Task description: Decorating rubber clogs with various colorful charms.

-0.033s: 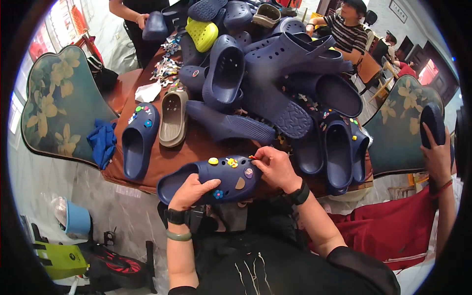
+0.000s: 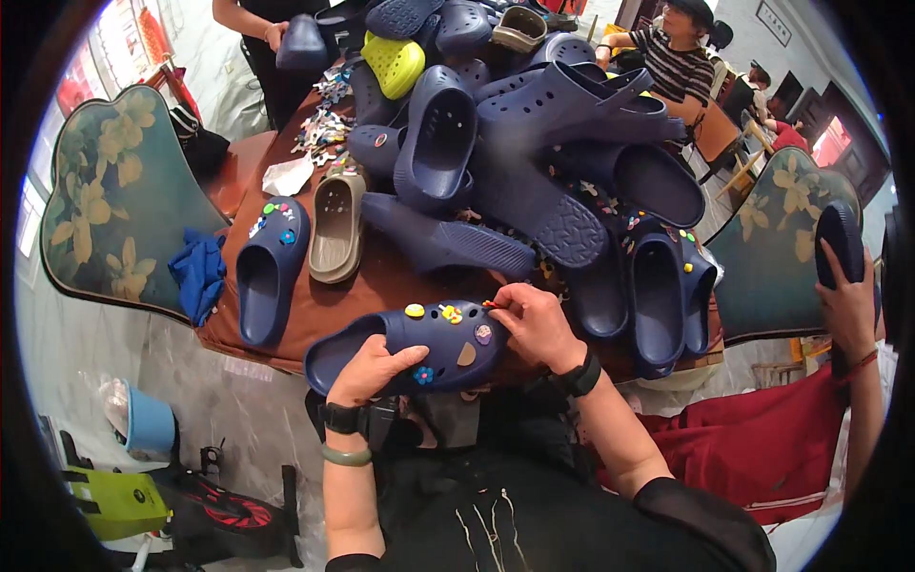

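A navy clog [image 2: 440, 350] lies sideways at the table's front edge, its toe to the right. My left hand [image 2: 374, 370] grips it around the middle, thumb across the upper. Several charms sit in its holes, among them a yellow one [image 2: 415, 311], a blue flower [image 2: 424, 376] and a round purple one [image 2: 483, 335]. My right hand [image 2: 536, 322] pinches a small red and yellow charm [image 2: 490, 304] at the toe, on the clog's far side. Its lower part is hidden by the fingers and the clog.
Navy clogs [image 2: 515, 143] are heaped across the brown table [image 2: 305, 315], with a lime clog [image 2: 393, 65] among them. A decorated clog [image 2: 270, 276] and a khaki clog [image 2: 336, 229] stand to the left, near loose charms [image 2: 322, 133]. At right, another person's hand [image 2: 848, 305] holds a shoe.
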Demonstrator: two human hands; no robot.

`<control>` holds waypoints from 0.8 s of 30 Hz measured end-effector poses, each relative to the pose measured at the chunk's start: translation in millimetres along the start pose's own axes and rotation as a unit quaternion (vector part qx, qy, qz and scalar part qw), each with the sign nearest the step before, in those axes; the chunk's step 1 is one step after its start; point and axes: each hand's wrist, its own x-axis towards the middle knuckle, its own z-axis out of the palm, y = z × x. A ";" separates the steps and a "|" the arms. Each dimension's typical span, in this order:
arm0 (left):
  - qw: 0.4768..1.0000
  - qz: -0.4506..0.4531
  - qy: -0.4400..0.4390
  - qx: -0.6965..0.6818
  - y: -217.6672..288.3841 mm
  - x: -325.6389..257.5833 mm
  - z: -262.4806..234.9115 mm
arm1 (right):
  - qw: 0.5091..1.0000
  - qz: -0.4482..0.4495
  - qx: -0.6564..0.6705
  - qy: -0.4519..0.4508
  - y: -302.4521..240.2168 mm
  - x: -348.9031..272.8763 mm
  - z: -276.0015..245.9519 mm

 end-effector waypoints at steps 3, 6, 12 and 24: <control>0.999 0.021 -0.010 0.029 9.5 -2.4 2.4 | 0.995 -0.070 -0.069 0.003 -2.6 2.0 0.0; 0.999 0.006 -0.016 0.042 16.8 -3.4 4.1 | 0.987 -0.101 -0.122 -0.005 -5.3 4.9 -0.2; 0.999 0.017 -0.027 0.036 13.6 -1.6 1.4 | 0.973 -0.180 -0.143 -0.020 -7.8 6.9 8.8; 0.998 0.035 -0.029 0.052 12.5 2.4 -1.5 | 0.909 -0.241 -0.296 -0.169 -28.1 15.9 2.8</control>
